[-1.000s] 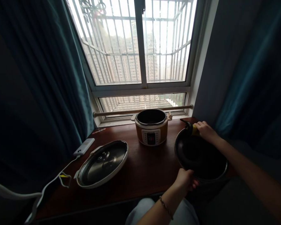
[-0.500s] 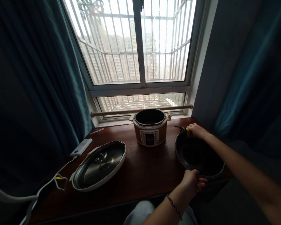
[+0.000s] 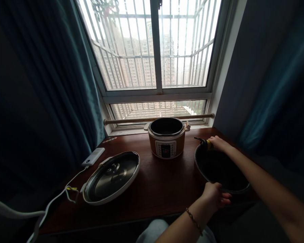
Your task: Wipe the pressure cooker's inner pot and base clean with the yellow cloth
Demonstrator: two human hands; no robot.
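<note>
A large round black pan (image 3: pixel 225 172) is at the right end of the dark wooden table, its inside facing up and dim. My left hand (image 3: pixel 216 195), a bracelet at its wrist, curls its fingers at the pan's near rim. At the far rim my right hand (image 3: pixel 218 143) closes around a small yellow-and-black piece (image 3: pixel 207 144) with a dark loop; whether this is the pan's handle, I cannot make out. Left of the pan stands an electric pressure cooker (image 3: pixel 166 140) without its lid, a dark pot inside. Its round lid (image 3: pixel 116 179) apparently lies upside down farther left.
The wooden table (image 3: pixel 164 189) runs below a barred window (image 3: pixel 158 91). At the left, a white power bank (image 3: pixel 93 156) connects to a white cable (image 3: pixel 56 199). Blue curtains (image 3: pixel 73 74) hang at both sides. A pale rod (image 3: pixel 131 120) crosses behind the cooker.
The whole view has shifted slightly, so everything appears a little farther right. Both hands keep their places at the pan, with little visible movement.
</note>
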